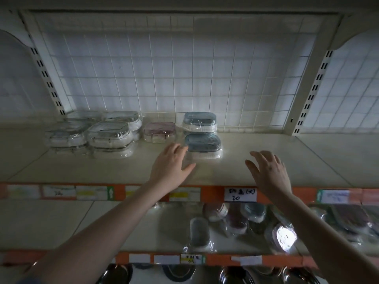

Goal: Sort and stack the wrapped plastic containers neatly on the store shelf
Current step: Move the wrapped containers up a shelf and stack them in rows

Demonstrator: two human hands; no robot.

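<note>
The front blue-lidded container (203, 145), wrapped in clear film, lies on the top shelf (266, 160) just past the fingertips of the left hand (171, 163), which reaches toward its near left corner with fingers spread wide and holding nothing; whether the fingertips touch the wrap or stop just short cannot be told. Directly behind it, farther from the hand, stands a second blue-lidded container (200, 121) against the wire grid back (174, 68), and to the left of that a single pink container (159, 132). Further left are clear containers (108, 138) in low stacks, two deep. The right hand (270, 173) hovers over bare shelf to the right of the front blue piece, well apart from it, fingers loosely spread and empty. On the lower shelf (143, 232), near the right forearm, more wrapped containers (235, 218) lie jumbled and unsorted. The step in hand looks like squaring the front blue container within its colour column. The next move likely calls for both hands to close on its sides, then nudge it straight behind the shelf edge, before fetching more from below.
</note>
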